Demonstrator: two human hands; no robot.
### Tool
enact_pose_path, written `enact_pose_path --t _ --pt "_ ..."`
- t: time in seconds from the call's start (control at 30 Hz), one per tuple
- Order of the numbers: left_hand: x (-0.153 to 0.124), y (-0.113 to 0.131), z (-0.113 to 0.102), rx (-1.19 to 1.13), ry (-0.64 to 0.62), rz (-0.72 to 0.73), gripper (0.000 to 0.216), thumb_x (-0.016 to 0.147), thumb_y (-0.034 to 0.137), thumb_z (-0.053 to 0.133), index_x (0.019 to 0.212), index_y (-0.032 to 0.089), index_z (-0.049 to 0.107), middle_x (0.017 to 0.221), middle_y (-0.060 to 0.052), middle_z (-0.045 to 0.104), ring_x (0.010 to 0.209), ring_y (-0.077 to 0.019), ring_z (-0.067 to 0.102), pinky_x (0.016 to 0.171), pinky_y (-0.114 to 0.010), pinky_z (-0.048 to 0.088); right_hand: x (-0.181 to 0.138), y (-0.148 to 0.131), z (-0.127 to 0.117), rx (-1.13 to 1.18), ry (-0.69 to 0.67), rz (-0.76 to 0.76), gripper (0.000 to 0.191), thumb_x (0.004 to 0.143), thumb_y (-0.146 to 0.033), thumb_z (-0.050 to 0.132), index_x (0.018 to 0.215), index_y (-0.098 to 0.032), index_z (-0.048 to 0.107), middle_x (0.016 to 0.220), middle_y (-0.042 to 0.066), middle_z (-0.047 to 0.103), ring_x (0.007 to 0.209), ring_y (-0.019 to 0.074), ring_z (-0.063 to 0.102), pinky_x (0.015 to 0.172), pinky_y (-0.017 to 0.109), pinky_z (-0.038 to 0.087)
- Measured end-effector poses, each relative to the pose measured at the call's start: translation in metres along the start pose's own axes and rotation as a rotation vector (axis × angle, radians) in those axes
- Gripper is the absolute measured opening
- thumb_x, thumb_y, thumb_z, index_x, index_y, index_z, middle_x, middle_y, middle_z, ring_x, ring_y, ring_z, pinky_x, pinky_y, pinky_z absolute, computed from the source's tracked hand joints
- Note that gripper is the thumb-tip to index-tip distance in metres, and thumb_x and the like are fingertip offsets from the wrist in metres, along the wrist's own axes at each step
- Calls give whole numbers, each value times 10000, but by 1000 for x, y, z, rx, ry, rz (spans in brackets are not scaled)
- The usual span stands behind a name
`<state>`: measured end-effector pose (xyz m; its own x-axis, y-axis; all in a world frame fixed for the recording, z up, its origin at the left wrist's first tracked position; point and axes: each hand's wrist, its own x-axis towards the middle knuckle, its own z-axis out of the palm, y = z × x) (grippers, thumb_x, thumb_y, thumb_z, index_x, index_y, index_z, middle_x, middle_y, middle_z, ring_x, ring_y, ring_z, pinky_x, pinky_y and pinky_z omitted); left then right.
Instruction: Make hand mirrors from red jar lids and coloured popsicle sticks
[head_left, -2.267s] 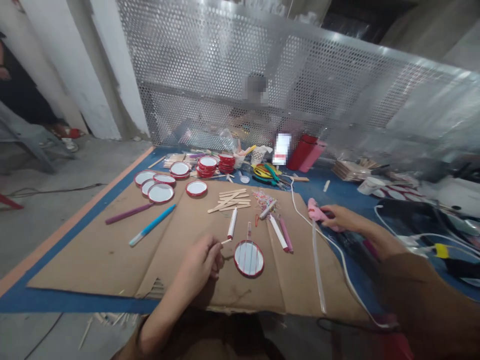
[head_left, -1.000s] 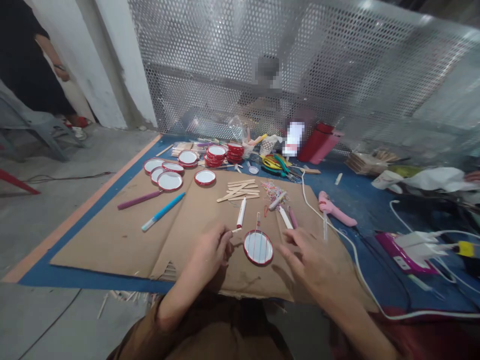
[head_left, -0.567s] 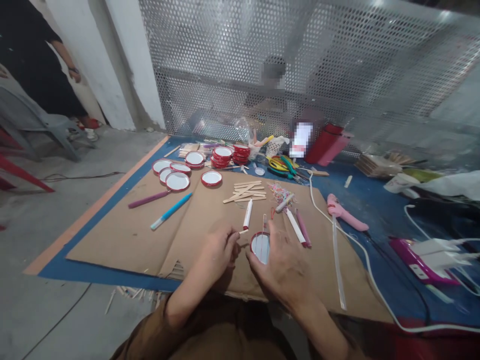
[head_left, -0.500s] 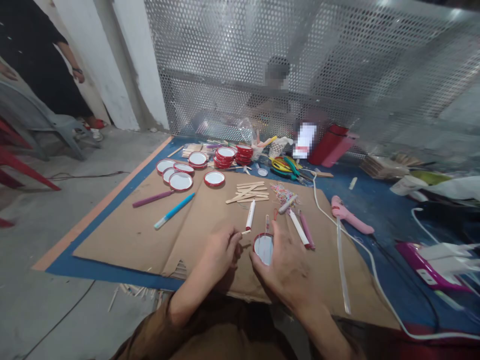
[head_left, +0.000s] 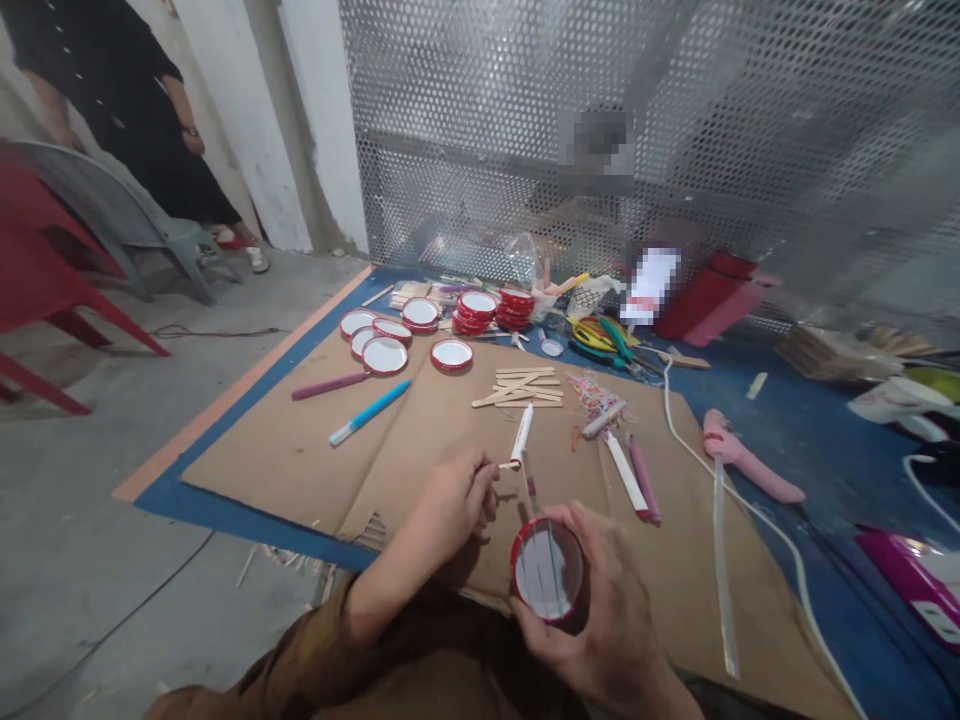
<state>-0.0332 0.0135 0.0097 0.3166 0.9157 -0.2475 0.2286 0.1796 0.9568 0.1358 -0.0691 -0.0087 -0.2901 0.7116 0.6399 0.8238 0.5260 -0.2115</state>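
Observation:
My right hand is closed around a round red-rimmed lid with a white inside, lifted off the cardboard sheet and held close to me. A thin clear stick lies across the lid and juts out past its rim. My left hand rests on the cardboard just left of the lid, pinching a short wooden stick between thumb and fingers.
Markers and wooden sticks lie on the cardboard, with several red lids and scissors behind. A pink glue gun with its cord lies at the right. A perforated metal screen stands behind; a person and plastic chairs are at the left.
My right hand left the glue gun on the blue mat, came across to the lid, closed on it and lifted it toward me. The left hand kept its pinch on the stick.

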Motion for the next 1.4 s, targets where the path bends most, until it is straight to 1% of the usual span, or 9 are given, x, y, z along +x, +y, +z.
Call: enact_pose_path --t 0.17,0.43,0.6,0.77,0.93,1.4 --pt "2 -1 2 -11 -1 -58 240 922 322 365 726 209 445 558 47 523 394 -79 475 402 -184 417 -3 3 2 20 -65 -56 911 751 -269 677 1514 -132 199 1136 168 590 1063 334 574 848 503 518" --pt "1 -5 1 -9 -5 -16 209 897 347 396 748 216 464 571 48 508 430 -96 475 415 -203 439 2 2 4 -5 -86 -68 909 781 -285 672 1524 -110 178 1140 176 595 1048 327 576 850 498 511" --pt "1 -8 1 -4 -10 20 229 904 372 395 754 213 464 587 42 510 455 -100 492 427 -202 444 4 1 6 -2 -82 -78 868 794 -297 659 1505 -81 211 1129 178 590 1040 325 563 835 498 507" --pt "0 -6 0 24 -16 19 234 917 354 383 746 213 458 584 43 517 442 -99 491 441 -208 441 6 0 5 4 -81 -76 848 800 -274 647 1502 -67 221 1118 173 584 1028 313 556 823 473 508" --pt "-2 -4 -1 39 -20 36 229 922 351 393 755 213 466 594 41 528 474 -106 514 474 -213 453 8 -2 5 12 -101 -75 845 800 -291 651 1495 -55 234 1113 175 588 1022 311 551 819 468 505" --pt "-3 0 -2 38 -27 19 232 927 332 373 743 212 447 590 40 519 461 -102 507 463 -212 449 7 -1 6 -11 -107 -78 830 804 -310 643 1488 -52 249 1114 179 586 1023 318 554 820 471 508"
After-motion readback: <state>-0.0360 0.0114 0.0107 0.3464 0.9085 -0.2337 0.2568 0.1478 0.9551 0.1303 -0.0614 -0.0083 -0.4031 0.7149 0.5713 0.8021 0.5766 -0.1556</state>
